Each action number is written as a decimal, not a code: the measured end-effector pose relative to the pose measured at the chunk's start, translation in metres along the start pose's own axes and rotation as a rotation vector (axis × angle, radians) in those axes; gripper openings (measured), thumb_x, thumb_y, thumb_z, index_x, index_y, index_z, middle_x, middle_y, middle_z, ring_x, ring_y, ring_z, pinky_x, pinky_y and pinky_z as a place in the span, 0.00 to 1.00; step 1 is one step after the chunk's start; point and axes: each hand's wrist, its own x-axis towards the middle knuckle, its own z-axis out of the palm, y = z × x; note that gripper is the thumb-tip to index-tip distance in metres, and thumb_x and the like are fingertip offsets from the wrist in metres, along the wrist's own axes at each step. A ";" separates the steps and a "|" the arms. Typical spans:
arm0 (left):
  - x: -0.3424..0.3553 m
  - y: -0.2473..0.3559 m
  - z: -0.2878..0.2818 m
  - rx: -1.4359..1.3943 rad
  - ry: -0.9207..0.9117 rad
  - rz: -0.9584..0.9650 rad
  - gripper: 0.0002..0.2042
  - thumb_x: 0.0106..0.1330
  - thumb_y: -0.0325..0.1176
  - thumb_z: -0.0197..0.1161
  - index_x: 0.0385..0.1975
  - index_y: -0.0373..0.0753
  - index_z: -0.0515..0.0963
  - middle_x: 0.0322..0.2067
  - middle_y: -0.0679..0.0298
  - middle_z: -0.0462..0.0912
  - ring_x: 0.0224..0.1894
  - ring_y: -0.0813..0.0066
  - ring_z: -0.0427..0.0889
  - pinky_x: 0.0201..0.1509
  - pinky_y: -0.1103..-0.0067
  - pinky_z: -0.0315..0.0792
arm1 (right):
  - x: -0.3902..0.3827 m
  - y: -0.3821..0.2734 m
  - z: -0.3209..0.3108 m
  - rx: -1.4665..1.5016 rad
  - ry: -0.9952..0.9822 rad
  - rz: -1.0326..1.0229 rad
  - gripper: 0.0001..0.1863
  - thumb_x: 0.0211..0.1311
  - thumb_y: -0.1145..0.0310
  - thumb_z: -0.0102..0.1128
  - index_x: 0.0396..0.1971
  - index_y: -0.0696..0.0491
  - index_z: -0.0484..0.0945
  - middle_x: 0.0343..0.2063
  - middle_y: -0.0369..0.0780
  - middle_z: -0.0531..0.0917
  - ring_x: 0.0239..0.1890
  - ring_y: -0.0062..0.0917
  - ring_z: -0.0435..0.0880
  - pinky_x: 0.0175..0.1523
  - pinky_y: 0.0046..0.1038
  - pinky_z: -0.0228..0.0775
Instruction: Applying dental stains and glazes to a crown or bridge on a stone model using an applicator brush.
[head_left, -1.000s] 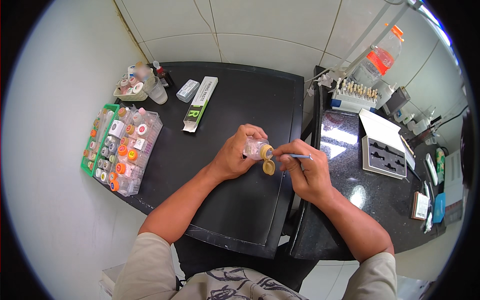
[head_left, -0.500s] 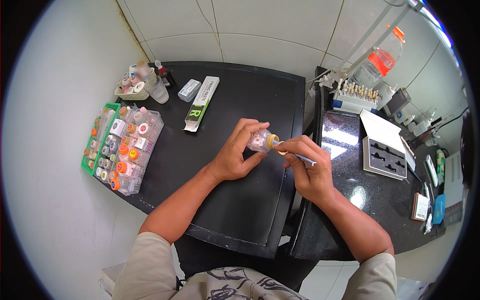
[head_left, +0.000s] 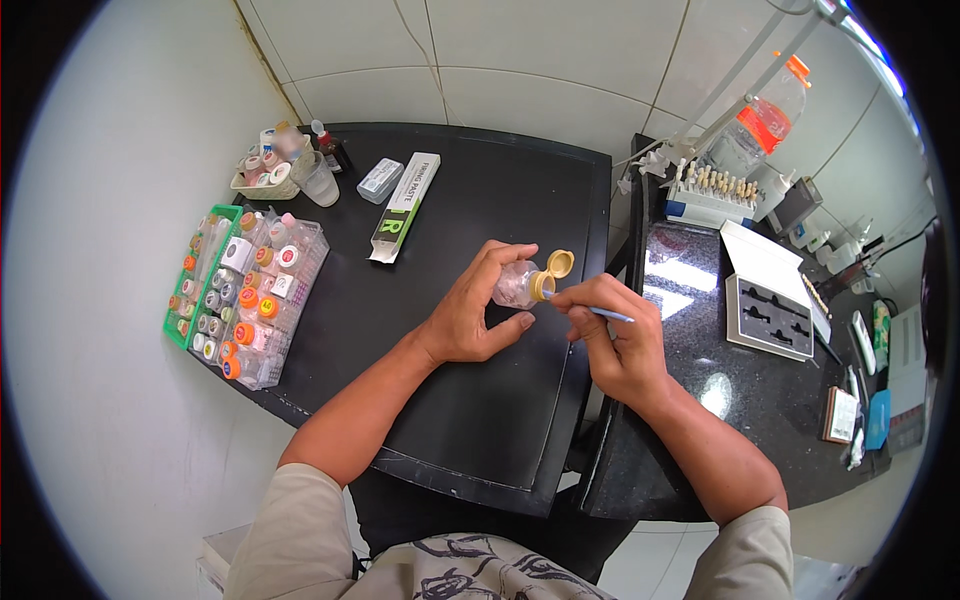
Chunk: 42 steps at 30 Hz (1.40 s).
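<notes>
My left hand (head_left: pixel 480 312) grips a small clear bottle (head_left: pixel 516 286) tipped on its side, mouth to the right, over the black table (head_left: pixel 470 420). Its yellow flip cap (head_left: pixel 560 263) hangs open above the mouth. My right hand (head_left: pixel 612 335) pinches a thin blue-handled tool (head_left: pixel 604 314), whose tip sits right at the bottle's mouth. Whether the tip is inside I cannot tell.
At the table's left edge stand a clear tray (head_left: pixel 270 300) and a green tray (head_left: pixel 195 290) of several small jars. A long white-and-green box (head_left: pixel 405 205), a small grey case (head_left: pixel 380 180) and a cup (head_left: pixel 318 183) lie behind. A glossy counter (head_left: pixel 760 400) with a white case (head_left: pixel 770 300) lies to the right.
The bottle has turned from upright-ish to lying sideways, its yellow cap now swung up above the mouth. My right hand has brought the tool's tip to the opening.
</notes>
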 end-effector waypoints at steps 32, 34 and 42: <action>-0.001 -0.021 0.008 0.042 -0.016 0.087 0.31 0.65 0.25 0.76 0.66 0.38 0.67 0.60 0.55 0.72 0.61 0.66 0.79 0.65 0.71 0.76 | -0.001 -0.002 -0.003 -0.036 -0.040 0.090 0.09 0.71 0.83 0.62 0.45 0.58 0.86 0.35 0.42 0.86 0.31 0.26 0.90 0.33 0.27 0.81; -0.003 -0.026 0.010 -0.008 -0.001 0.100 0.30 0.65 0.25 0.76 0.64 0.39 0.67 0.60 0.54 0.72 0.60 0.67 0.80 0.64 0.71 0.76 | -0.001 -0.002 -0.003 -0.026 -0.049 0.100 0.10 0.69 0.85 0.62 0.45 0.58 0.86 0.35 0.42 0.86 0.32 0.26 0.90 0.33 0.27 0.81; 0.003 -0.003 0.002 0.022 0.037 0.047 0.31 0.64 0.25 0.75 0.66 0.37 0.68 0.59 0.54 0.73 0.60 0.65 0.78 0.65 0.69 0.74 | 0.001 -0.004 0.001 -0.101 -0.007 -0.055 0.11 0.67 0.84 0.65 0.46 0.56 0.86 0.36 0.41 0.86 0.34 0.29 0.91 0.37 0.27 0.82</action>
